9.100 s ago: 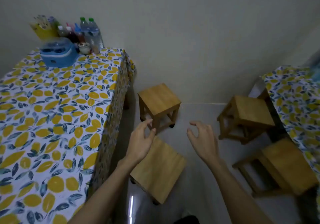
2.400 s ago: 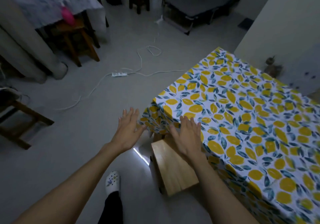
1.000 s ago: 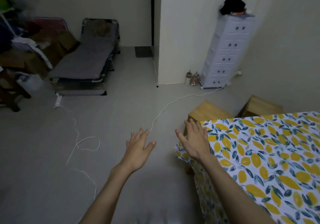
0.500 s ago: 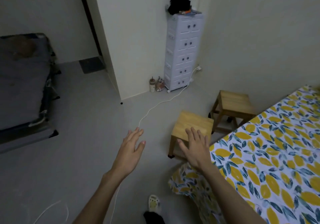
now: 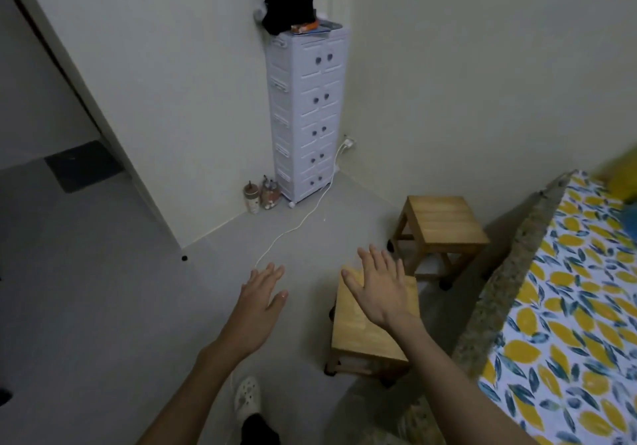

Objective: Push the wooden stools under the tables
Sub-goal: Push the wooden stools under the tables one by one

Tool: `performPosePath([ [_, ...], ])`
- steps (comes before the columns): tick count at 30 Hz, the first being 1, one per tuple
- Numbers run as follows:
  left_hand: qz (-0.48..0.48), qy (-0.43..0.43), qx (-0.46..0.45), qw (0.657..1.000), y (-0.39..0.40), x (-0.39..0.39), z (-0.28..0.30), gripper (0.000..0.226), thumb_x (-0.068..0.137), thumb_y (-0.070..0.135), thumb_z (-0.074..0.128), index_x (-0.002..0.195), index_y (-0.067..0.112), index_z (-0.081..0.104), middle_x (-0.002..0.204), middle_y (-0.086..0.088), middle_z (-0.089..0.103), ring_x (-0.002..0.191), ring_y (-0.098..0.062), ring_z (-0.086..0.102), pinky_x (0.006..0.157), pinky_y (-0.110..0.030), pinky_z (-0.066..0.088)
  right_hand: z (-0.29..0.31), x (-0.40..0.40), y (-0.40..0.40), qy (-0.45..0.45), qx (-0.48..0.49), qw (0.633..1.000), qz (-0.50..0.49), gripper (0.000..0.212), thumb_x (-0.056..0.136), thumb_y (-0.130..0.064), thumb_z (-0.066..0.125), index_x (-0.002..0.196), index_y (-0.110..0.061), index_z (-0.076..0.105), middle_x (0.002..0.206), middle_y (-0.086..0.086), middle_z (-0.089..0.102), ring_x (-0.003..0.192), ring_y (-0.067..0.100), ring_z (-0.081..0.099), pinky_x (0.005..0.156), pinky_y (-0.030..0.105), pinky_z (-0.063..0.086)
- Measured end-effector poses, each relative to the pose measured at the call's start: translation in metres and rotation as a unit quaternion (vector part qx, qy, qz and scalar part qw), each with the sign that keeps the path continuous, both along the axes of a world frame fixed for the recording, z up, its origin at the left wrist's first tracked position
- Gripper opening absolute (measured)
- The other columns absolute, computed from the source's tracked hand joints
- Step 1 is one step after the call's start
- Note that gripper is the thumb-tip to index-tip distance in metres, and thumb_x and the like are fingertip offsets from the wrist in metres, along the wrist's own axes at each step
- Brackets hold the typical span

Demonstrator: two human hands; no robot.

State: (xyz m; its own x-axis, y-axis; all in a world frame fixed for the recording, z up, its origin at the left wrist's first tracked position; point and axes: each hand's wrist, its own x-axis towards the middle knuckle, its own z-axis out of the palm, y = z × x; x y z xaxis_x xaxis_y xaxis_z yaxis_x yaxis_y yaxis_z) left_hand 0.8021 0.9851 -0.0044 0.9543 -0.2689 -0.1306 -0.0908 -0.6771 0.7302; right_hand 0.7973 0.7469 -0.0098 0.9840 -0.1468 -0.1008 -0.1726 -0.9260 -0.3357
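Both hands are held out flat with the fingers spread and nothing gripped. The right hand (image 5: 379, 289) is seen palm down over the far half of the nearer light wooden stool with a square seat (image 5: 365, 327); whether the palm touches the seat cannot be told from this view. The left hand (image 5: 263, 298) hangs open over bare floor, just left of that stool and apart from it. The nearer stool stands on the pale grey tiled floor (image 5: 103, 306) beside the table covered with a lemon-and-leaf printed cloth (image 5: 568, 306), its seat out in the open, just left of the table's edge. A second wooden stool of the same kind (image 5: 444, 220) stands farther off, near the cream wall, also clear of the table's edge, with its small dark feet showing. Beyond the hands a thin white cable (image 5: 296, 225) runs across the floor to a tall white plastic drawer tower (image 5: 310, 113) in the corner, which has dark clothing (image 5: 287, 8) heaped on top and two small jars (image 5: 262, 196) at its foot. A white perforated clog (image 5: 246, 398) shows at the bottom edge, between the forearms.
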Motion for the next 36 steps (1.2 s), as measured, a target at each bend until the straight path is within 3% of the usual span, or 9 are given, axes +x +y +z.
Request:
performPosePath([
  [11,-0.249,-0.022,0.045,0.967,-0.041,0.284,0.008,0.049,0.099,0.027,0.045,0.146,0.021,0.033,0.158,0.0,0.02,0.148,-0.022,0.008,0.118,-0.034,0.008,-0.003,0.165,-0.006,-0.013,0.033,0.975,-0.22,0.067,0.098,-0.057,0.03,0.153,-0.021,0.021,0.164,0.004,0.011,0.151,0.024,0.001,0.121,0.046,-0.003],
  [16,-0.36,-0.024,0.025,0.932,-0.104,0.37,0.007,0.05,0.099,0.03,0.044,0.146,0.022,0.031,0.158,0.004,0.019,0.148,-0.016,0.006,0.121,-0.044,0.008,-0.012,0.21,-0.035,-0.016,0.039,0.949,-0.313,0.067,0.097,-0.058,0.029,0.153,-0.02,0.022,0.164,0.004,0.012,0.151,0.024,0.002,0.122,0.048,0.001],
  [23,-0.447,-0.091,0.1,0.884,-0.218,0.479,-0.02,0.051,0.1,0.036,0.036,0.148,0.024,0.025,0.16,0.005,0.015,0.148,-0.014,-0.004,0.118,-0.044,-0.009,-0.044,0.285,-0.116,-0.016,0.058,0.902,-0.428,0.067,0.098,-0.057,0.029,0.154,-0.02,0.02,0.164,0.004,0.013,0.151,0.024,0.003,0.122,0.048,0.001],
  [29,-0.521,-0.056,0.107,0.845,-0.294,0.566,-0.032,0.056,0.1,0.034,0.039,0.151,0.02,0.019,0.161,0.004,0.008,0.146,-0.009,-0.008,0.117,-0.039,-0.008,-0.059,0.361,-0.183,0.013,0.078,0.883,-0.463,0.067,0.098,-0.056,0.03,0.153,-0.018,0.02,0.164,0.007,0.012,0.151,0.026,0.004,0.122,0.046,0.0],
  [36,-0.582,-0.004,0.144,0.8,-0.382,0.646,-0.071,0.059,0.1,0.033,0.038,0.152,0.019,0.014,0.161,0.002,0.003,0.147,-0.014,-0.009,0.118,-0.038,-0.007,-0.091,0.433,-0.234,0.034,0.093,0.85,-0.517,0.065,0.1,-0.053,0.031,0.153,-0.018,0.019,0.164,0.007,0.01,0.151,0.025,0.002,0.122,0.043,-0.002],
])
